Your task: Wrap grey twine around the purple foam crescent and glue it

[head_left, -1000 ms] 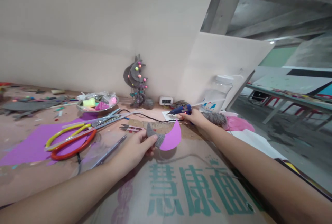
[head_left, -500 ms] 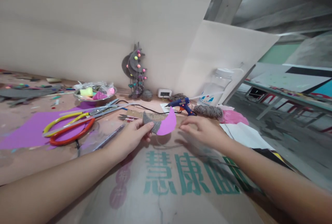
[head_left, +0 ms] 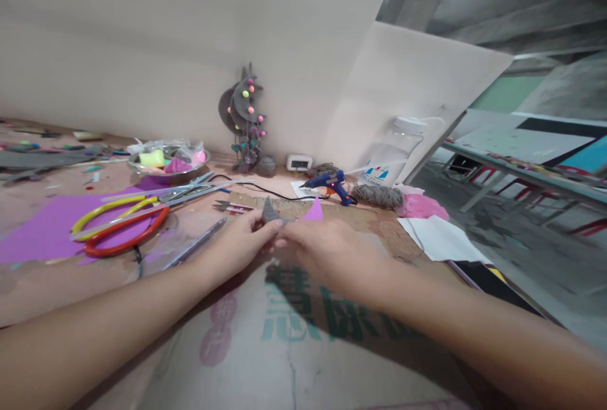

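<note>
A purple crescent (head_left: 313, 210), its left end wrapped in grey yarn (head_left: 270, 211), is pinched between the thumb and fingers of my left hand (head_left: 253, 233). My right hand (head_left: 327, 245) has its fingertips against the wrapped part, touching my left fingertips, and covers the crescent's middle. Whether those right fingers pinch yarn is hidden. Both hands are above a cardboard sheet (head_left: 294, 366) with green characters. Behind them lie a blue glue gun (head_left: 332, 183) and a ball of grey yarn (head_left: 379, 197).
Large scissors (head_left: 128, 223) and purple sheet (head_left: 42, 229) lie left, near a metal bowl (head_left: 168, 176). A grey moon ornament (head_left: 246, 112), small white clock (head_left: 299, 162) and clear jar (head_left: 396, 150) stand behind. White paper (head_left: 441, 240) is at the right.
My right hand has moved left and forward of the crescent's purple part, and its fingers now meet my left hand's. The view has shifted slightly. My left hand still holds the crescent.
</note>
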The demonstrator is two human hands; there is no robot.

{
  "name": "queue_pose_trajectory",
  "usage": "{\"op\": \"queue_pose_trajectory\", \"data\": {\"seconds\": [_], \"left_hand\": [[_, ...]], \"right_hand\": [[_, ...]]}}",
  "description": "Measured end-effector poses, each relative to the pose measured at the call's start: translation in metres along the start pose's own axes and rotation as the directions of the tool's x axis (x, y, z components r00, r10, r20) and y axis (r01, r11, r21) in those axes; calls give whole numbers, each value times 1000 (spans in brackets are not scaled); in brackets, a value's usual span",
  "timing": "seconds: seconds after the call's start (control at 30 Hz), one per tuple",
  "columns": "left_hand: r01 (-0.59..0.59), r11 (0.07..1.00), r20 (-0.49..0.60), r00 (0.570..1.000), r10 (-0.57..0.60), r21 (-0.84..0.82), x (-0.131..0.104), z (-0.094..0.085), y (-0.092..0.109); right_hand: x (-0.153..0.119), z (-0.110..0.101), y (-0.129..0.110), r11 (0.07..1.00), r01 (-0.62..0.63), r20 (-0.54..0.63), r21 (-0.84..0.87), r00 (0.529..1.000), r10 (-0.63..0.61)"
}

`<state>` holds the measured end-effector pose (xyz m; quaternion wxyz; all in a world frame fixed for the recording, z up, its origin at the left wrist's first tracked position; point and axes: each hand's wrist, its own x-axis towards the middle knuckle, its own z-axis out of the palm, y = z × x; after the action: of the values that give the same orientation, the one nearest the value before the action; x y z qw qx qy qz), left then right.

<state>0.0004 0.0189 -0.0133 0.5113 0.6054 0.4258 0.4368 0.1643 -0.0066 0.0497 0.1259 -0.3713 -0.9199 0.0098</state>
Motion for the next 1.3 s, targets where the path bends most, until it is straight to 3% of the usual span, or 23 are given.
{"op": "queue_pose_trajectory", "data": {"seconds": [0.1,0.2,0.4,0.73,1.0,1.3], "left_hand": [[-13,997,43,999,9,79,-1,-2,-1],[-16,989,33,999,11,146,-1,-3,0],[-18,974,36,999,10,227,-5,-2,7],[21,977,85,996,-40,210,-5,-1,10],[3,983,180,983,-36,182,-7,0,12],[4,977,196,979,-46,212,-6,0,13]], "right_hand": [[4,-17,10,999,-9,-170,-39,985,3],[5,-26,18,994,-104,-237,-10,966,99],[-4,-23,27,982,-190,-196,8,962,187],[-12,-7,67,923,-199,4,329,978,209],[-11,-1,70,913,-201,-21,355,975,223],[-11,1,63,926,-218,-25,310,971,237]]}}
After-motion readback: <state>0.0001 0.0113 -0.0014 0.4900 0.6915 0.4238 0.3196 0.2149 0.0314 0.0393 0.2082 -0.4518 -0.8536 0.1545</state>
